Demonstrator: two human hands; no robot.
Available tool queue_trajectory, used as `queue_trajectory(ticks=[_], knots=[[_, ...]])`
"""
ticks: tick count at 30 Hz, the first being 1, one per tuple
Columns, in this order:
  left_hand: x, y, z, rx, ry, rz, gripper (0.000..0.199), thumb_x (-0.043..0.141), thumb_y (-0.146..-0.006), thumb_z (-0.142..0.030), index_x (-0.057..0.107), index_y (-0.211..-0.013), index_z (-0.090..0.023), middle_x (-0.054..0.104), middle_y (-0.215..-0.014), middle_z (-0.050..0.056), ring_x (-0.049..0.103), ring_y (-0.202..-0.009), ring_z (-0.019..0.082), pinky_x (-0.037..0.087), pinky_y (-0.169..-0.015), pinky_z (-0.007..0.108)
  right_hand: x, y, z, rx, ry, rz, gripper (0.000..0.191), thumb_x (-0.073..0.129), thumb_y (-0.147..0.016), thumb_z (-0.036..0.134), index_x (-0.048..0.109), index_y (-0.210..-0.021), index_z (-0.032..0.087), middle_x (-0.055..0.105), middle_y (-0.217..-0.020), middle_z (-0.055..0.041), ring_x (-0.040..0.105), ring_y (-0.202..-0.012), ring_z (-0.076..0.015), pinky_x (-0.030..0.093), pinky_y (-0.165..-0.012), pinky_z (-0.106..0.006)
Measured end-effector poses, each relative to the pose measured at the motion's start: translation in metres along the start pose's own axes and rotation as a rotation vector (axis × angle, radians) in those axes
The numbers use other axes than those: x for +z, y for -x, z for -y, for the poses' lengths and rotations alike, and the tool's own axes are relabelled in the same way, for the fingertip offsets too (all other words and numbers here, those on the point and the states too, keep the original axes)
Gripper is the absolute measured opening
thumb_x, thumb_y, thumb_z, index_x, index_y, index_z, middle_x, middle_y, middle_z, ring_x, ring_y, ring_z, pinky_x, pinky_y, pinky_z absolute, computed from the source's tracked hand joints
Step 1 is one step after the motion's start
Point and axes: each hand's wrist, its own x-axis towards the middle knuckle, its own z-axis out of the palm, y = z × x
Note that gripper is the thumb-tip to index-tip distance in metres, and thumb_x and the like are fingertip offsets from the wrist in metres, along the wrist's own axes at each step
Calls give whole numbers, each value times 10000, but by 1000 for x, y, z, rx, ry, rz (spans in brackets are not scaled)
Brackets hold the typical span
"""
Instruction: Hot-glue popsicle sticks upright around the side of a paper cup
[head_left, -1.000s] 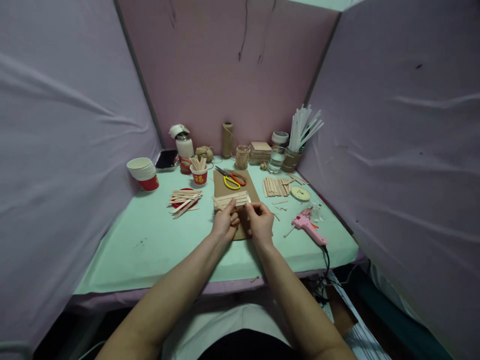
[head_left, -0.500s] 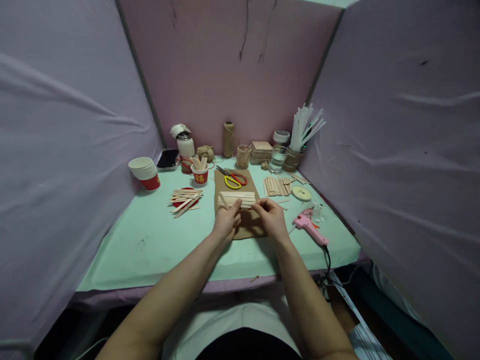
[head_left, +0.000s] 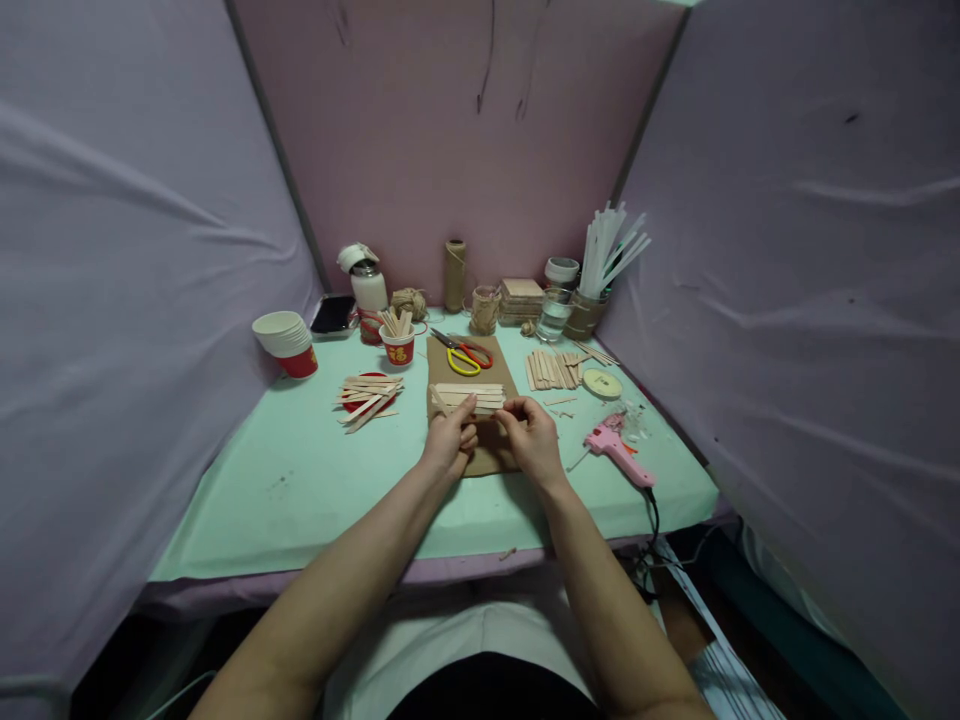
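Several popsicle sticks lie side by side as one flat panel (head_left: pixel 472 394), with a crosswise stick near its left end. My left hand (head_left: pixel 450 440) is closed on the panel's lower left, thumb on top. At the lower right corner, my right hand (head_left: pixel 531 435) pinches the edge with thumb and fingertips; whether a separate piece is in that pinch I cannot tell. The panel is held above a brown cardboard sheet (head_left: pixel 491 458). Scissors (head_left: pixel 463 358) with yellow and red handles lie on the cardboard, just beyond the panel.
Loose sticks lie on a red plate (head_left: pixel 349 406) at left, beside a red cup (head_left: pixel 399 350) of sticks. More sticks (head_left: pixel 553 371) lie at right, near a pink glue gun (head_left: pixel 621 457) with its cord. Stacked cups (head_left: pixel 289 345), a glass of water (head_left: pixel 553 318) and twine (head_left: pixel 409 304) stand farther back.
Both hands and the panel have shifted slightly left. The right hand still pinches the panel's right corner, and the left hand keeps its hold.
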Motion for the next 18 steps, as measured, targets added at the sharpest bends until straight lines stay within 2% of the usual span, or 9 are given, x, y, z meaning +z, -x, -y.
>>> queue_trajectory(ticks=[8, 12, 15, 18], knots=[[-1, 0, 1, -6, -17, 7, 433, 858, -591, -350, 524, -771, -142, 428, -505, -112, 226, -306, -30, 108, -329, 136, 0, 2, -3, -8, 17, 9, 121, 633, -783, 330, 623, -801, 211, 644, -800, -22, 567, -752, -185, 447, -759, -322], [-1, 0, 1, 5, -55, 25, 466, 856, -600, -417, 512, -767, -152, 422, -512, -110, 231, -310, -25, 109, -337, 141, -3, 2, -2, 29, -9, -19, 147, 638, -781, 348, 649, -823, 208, 668, -818, -26, 581, -767, -189, 450, -767, -320], [-1, 1, -4, -17, -62, 88, 474, 830, -628, -482, 532, -794, -153, 424, -505, -106, 223, -316, -21, 116, -347, 136, -7, 2, -1, 48, -26, -9, 174, 599, -814, 363, 665, -842, 205, 681, -833, -29, 589, -790, -191, 446, -776, -316], [0, 2, -9, -71, -48, 168, 468, 723, -724, -570, 568, -822, -140, 543, -560, -45, 209, -309, -22, 112, -342, 144, -12, 1, 1, 54, -30, -14, 207, 564, -844, 384, 662, -835, 202, 678, -828, -28, 583, -796, -189, 438, -780, -312]])
